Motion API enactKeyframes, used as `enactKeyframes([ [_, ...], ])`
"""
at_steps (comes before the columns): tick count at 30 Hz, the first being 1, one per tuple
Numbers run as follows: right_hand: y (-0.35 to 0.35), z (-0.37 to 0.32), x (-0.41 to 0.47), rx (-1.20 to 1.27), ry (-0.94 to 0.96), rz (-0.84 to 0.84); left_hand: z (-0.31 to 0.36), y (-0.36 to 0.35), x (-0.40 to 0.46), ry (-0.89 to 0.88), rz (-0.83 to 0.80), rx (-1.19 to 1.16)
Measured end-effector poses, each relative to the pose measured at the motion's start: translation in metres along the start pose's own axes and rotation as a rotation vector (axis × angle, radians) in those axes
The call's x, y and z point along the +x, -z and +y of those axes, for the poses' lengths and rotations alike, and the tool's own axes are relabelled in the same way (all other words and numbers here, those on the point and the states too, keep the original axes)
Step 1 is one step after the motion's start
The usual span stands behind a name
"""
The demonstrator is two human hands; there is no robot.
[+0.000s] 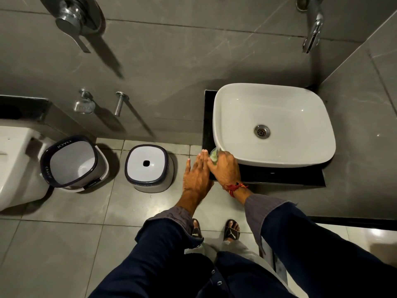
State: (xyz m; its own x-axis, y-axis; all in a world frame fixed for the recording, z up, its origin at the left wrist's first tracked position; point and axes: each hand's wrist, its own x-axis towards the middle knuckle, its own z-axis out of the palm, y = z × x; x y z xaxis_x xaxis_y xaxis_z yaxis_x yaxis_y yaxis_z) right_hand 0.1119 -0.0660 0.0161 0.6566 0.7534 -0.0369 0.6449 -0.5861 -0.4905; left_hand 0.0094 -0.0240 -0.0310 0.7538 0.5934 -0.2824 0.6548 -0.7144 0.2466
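In the middle of the frame the right hand (225, 168) curls its fingers round a small translucent pale-green bottle (214, 156) at the lower-left corner of the white rectangular ceramic basin (290, 104), which shows only its metal drain. The left hand (196, 177) lies just beside it, fingers straight and spread. At lower left, the white plastic bucket with a dark rim (64, 145) shows a bare white inside.

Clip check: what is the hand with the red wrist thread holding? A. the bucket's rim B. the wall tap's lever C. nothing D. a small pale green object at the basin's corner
D: the right hand curls round a small pale green object at the white basin corner, with the left hand flat beside it.
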Motion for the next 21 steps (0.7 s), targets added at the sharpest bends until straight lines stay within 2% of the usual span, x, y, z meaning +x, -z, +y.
enactKeyframes([
  [4,0.003,-0.001,0.001,-0.074,-0.052,0.035,-0.001,-0.001,0.000,-0.004,0.007,0.016],
  [9,-0.001,0.003,-0.004,-0.015,0.027,0.002,0.002,-0.002,-0.001,0.011,0.023,0.007],
  [15,0.000,0.002,-0.007,0.030,-0.073,0.038,0.004,-0.001,-0.002,0.023,0.015,-0.019],
  [21,-0.003,0.001,-0.009,0.107,-0.065,0.036,0.006,0.001,-0.003,0.032,0.006,-0.006],
])
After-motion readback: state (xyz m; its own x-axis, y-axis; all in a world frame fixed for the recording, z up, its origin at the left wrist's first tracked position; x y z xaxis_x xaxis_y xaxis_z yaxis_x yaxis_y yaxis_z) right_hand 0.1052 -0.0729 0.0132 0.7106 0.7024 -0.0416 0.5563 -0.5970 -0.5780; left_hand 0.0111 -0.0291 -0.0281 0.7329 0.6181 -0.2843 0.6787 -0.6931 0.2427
